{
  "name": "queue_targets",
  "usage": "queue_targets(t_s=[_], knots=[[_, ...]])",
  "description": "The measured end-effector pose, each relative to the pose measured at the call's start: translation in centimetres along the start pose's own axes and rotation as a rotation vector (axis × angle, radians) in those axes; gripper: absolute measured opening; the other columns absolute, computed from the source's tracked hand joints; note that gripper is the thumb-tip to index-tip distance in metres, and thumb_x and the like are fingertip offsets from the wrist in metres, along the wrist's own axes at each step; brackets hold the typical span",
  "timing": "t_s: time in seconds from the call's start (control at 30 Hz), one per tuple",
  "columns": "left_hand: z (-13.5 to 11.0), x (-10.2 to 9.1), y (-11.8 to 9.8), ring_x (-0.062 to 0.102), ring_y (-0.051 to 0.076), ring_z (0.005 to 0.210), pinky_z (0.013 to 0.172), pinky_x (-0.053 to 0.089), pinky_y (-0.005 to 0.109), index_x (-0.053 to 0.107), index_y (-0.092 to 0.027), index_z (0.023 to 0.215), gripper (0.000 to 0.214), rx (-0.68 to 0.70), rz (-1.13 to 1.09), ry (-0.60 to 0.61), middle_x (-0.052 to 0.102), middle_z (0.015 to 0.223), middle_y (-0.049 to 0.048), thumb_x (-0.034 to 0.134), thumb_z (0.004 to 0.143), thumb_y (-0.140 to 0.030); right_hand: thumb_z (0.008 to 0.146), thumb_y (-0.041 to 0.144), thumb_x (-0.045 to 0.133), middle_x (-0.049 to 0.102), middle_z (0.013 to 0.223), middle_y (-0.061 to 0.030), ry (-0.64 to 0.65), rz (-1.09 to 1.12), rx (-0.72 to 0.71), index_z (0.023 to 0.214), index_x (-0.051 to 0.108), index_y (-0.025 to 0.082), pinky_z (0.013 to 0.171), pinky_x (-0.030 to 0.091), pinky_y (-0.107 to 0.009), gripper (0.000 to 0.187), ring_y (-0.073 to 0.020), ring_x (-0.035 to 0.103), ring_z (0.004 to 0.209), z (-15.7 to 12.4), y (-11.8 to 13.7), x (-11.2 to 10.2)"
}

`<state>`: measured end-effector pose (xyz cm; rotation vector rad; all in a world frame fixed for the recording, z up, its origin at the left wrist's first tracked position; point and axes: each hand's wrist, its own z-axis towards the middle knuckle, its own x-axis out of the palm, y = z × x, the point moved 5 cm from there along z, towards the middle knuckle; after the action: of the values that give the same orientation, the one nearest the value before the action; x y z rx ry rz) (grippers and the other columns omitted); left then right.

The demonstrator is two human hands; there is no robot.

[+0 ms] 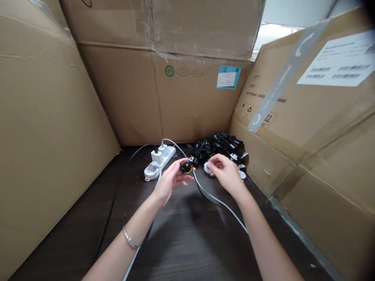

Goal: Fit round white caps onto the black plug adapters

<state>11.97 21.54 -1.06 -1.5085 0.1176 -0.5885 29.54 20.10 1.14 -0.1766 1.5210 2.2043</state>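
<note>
A white power strip (159,164) is lying on the dark wood bench (187,249), with white plug adapters (156,156) standing in its sockets and a black cable (113,210) trailing along the bench toward the near left. A cardboard carton (49,136) is leaning in on the left, a second carton (117,93) is standing behind, and a third carton (293,117) is slanting in on the right. A blue sticker (228,77) is clinging to the back carton, while a white shipping label (340,58) and a grey tape strip (281,86) are running across the right one.
</note>
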Motion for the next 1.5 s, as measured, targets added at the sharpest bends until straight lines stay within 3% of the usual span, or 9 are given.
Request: queue_targets(t_s=[0.1,0.23,0.37,0.53,0.7,1.2,1.3,1.5], knots=[[0.1,-0.3,0.0,0.062,0.018,0.078,0.059,0.044,0.023,0.045,-0.018,0.119,0.047,0.008,0.028,-0.049,0.061,0.101,0.0121,0.045,0.082,-0.047,0.076,0.033,0.06,0.058,0.08,-0.0039,-0.039,0.337,-0.081,0.084,0.057,0.016,0.057,0.049,-0.024,0.018,-0.0128,0.057,0.065,-1.2,2.3,1.7],[0.1,-0.4,-0.1,0.063,0.017,0.075,0.059,0.045,0.023,0.045,-0.018,0.118,0.045,0.033,0.063,-0.082,0.062,0.096,0.0104,0.044,0.083,-0.046,0.08,0.029,0.058,0.056,0.084,-0.0037,-0.154,0.232,-0.2,0.085,0.061,0.019,0.063,0.047,-0.024,0.011,-0.0128,0.055,0.072,-3.1,2.6,3.0],[0.1,-0.2,0.0,0.063,0.017,0.073,0.058,0.044,0.022,0.045,-0.017,0.118,0.045,0.036,0.112,-0.069,0.063,0.09,0.0094,0.041,0.085,-0.047,0.079,0.03,0.059,0.058,0.077,-0.0018,-0.141,0.378,-0.066,0.087,0.06,0.018,0.059,0.044,-0.023,0.014,-0.011,0.054,0.065,-3.1,0.8,3.4],[0.0,0.4,0.0,0.061,0.015,0.069,0.056,0.043,0.022,0.047,-0.016,0.116,0.044,0.044,0.168,-0.043,0.06,0.099,0.0095,0.042,0.084,-0.045,0.075,0.031,0.063,0.06,0.076,-0.0018,-0.084,0.578,0.045,0.089,0.057,0.016,0.049,0.04,-0.02,0.021,-0.0093,0.053,0.057,-2.6,0.3,3.8],[-0.1,0.8,0.2,0.06,0.015,0.07,0.057,0.043,0.022,0.049,-0.016,0.115,0.043,0.047,0.222,-0.024,0.06,0.094,0.0079,0.044,0.083,-0.044,0.073,0.03,0.064,0.058,0.071,-0.0005,-0.051,0.533,0.044,0.081,0.057,0.016,0.052,0.041,-0.02,0.017,-0.0095,0.053,0.059,-2.7,0.2,4.1],[-0.5,1.4,0.1,0.059,0.015,0.07,0.06,0.041,0.023,0.049,-0.014,0.115,0.041,0.019,0.219,-0.012,0.06,0.088,0.0066,0.044,0.084,-0.041,0.072,0.034,0.067,0.052,0.074,0.0014,-0.013,0.534,0.066,0.081,0.051,0.017,0.052,0.043,-0.018,0.025,-0.0077,0.051,0.06,-2.7,-0.1,4.6],[-0.6,1.4,-0.1,0.06,0.015,0.071,0.061,0.042,0.024,0.047,-0.015,0.117,0.044,0.014,0.196,0.017,0.06,0.091,0.0079,0.041,0.085,-0.044,0.07,0.036,0.068,0.053,0.079,0.001,0.04,0.584,0.111,0.086,0.051,0.017,0.046,0.039,-0.016,0.03,-0.0056,0.048,0.055,-2.4,-0.6,4.9],[-0.8,1.7,-0.1,0.059,0.015,0.075,0.063,0.042,0.023,0.045,-0.016,0.118,0.047,0.055,0.249,0.098,0.06,0.087,0.0057,0.058,0.077,-0.034,0.065,0.041,0.071,0.054,0.074,0.0015,0.182,0.656,0.23,0.087,0.052,0.015,0.041,0.032,-0.016,0.039,-0.004,0.044,0.048,-2.1,-1.5,5.5]])
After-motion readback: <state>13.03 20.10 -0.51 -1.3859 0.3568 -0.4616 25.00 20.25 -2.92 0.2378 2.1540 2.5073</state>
